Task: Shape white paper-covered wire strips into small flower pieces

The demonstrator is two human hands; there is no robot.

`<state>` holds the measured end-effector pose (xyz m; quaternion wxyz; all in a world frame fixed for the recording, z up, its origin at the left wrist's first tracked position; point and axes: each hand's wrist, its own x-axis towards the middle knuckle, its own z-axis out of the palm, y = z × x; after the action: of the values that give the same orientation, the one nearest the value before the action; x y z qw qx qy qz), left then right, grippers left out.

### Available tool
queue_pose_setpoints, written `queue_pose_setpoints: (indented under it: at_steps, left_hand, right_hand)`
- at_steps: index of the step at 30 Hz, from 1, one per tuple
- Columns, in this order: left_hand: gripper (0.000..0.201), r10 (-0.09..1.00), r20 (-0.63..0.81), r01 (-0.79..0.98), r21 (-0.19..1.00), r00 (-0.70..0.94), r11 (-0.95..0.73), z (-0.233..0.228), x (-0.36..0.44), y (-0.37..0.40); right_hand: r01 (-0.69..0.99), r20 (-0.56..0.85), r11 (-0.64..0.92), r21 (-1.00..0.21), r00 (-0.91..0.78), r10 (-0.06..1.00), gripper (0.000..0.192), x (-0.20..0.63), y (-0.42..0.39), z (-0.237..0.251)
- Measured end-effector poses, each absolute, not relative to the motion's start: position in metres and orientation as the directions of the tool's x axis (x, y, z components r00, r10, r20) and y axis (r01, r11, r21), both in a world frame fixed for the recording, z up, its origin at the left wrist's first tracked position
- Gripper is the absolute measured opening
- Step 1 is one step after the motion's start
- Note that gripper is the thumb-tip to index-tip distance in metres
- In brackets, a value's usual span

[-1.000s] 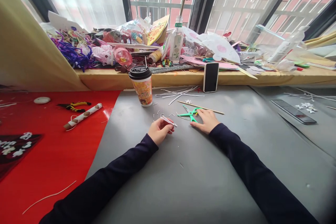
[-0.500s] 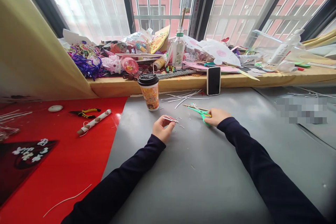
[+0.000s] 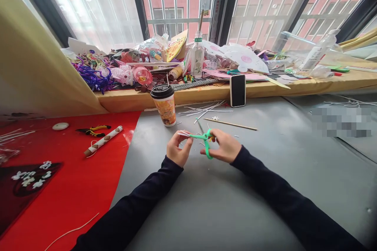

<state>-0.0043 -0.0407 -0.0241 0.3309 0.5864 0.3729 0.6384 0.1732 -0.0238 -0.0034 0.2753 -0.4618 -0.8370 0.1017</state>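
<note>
Pinched in my left hand (image 3: 177,150) are thin white strips (image 3: 184,134), partly covered by the fingers. My right hand (image 3: 225,146) grips green-handled scissors (image 3: 205,137) with the blades spread apart. One blade reaches the strips at my left fingertips; whether it touches them I cannot tell. Small white clippings (image 3: 202,143) lie on the grey table just under the blades. Beyond the scissors a thin wooden stick (image 3: 231,124) lies flat, with a small white flower-like piece (image 3: 215,118) beside it. Longer white strips (image 3: 203,108) are crossed in a loose pile farther back.
A lidded paper cup (image 3: 164,106) stands left of the strips, and a phone (image 3: 237,91) leans upright against the ledge. On the red surface lie pliers (image 3: 93,130), a wrapped roll (image 3: 103,141) and several white flower pieces (image 3: 28,179). Craft materials crowd the window ledge (image 3: 129,100).
My right hand has lifted the scissors and brought them left to my left hand, opening the blades. The stick now lies free on the table.
</note>
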Motion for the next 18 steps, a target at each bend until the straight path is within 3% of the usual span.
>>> queue_pose_setpoints:
  at_steps: [9,18]
  left_hand:
    - [0.012,0.765,0.609,0.137,0.793,-0.209,-0.594,-0.015,0.002,-0.050]
    - [0.012,0.728,0.653,0.198,0.757,-0.207,-0.623,-0.015,0.002,-0.050]
  right_hand:
    - [0.804,0.419,0.462,-0.374,-0.298,0.858,0.032,0.147,-0.051,-0.012]
    - [0.811,0.452,0.483,-0.329,-0.314,0.835,0.033,0.146,-0.052,-0.011]
